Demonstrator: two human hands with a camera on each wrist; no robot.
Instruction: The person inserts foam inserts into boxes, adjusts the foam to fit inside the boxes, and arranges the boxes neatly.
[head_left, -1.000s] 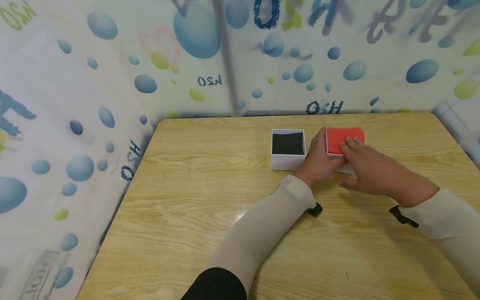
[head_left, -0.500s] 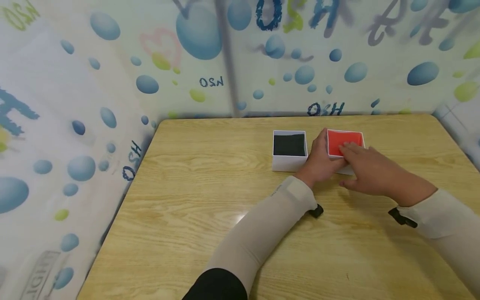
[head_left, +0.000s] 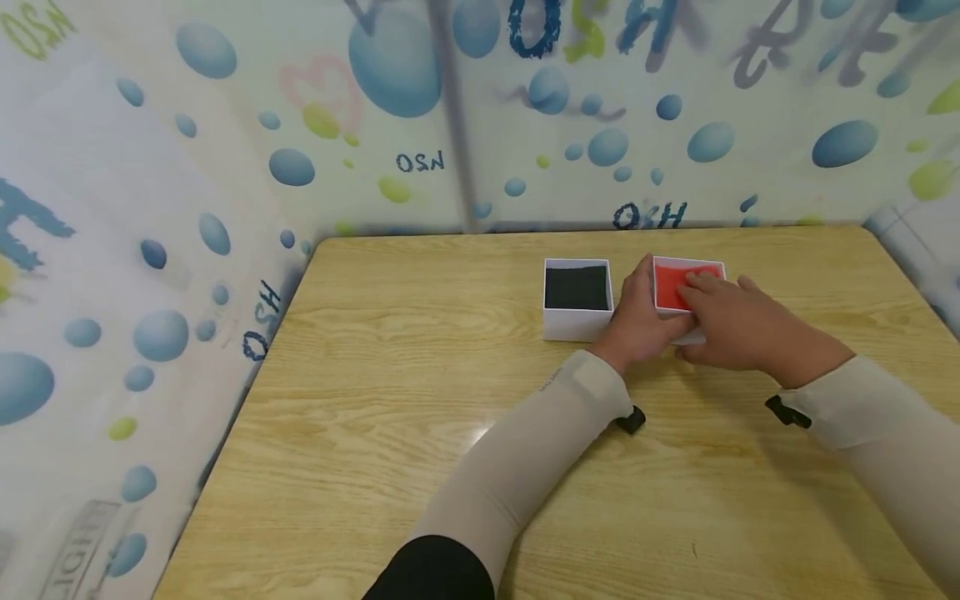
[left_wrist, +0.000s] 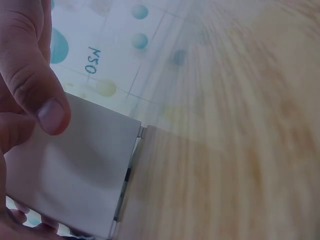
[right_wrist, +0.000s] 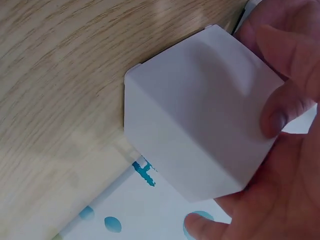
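In the head view, a white box point(head_left: 691, 337) with folded red cloth point(head_left: 667, 288) inside stands at the back right of the table. My left hand point(head_left: 639, 323) grips this box at its left and front sides. Its thumb lies on the white front face point(left_wrist: 80, 155) in the left wrist view. My right hand point(head_left: 742, 323) reaches over the box, with its extended fingers pressing the red cloth below the rim; those fingertips are partly hidden. Just left of my left hand is a second white box point(head_left: 576, 326), holding folded black cloth point(head_left: 575, 288).
Both boxes stand on a light wooden table point(head_left: 375, 375), near its back edge. Behind and to the left hangs a pale wall covering point(head_left: 495, 125) with blue and green dots and lettering.
The red cloth, which stuck out over the box rim, now sits down inside it. My right hand has shifted slightly up and left. The left hand keeps its grip.
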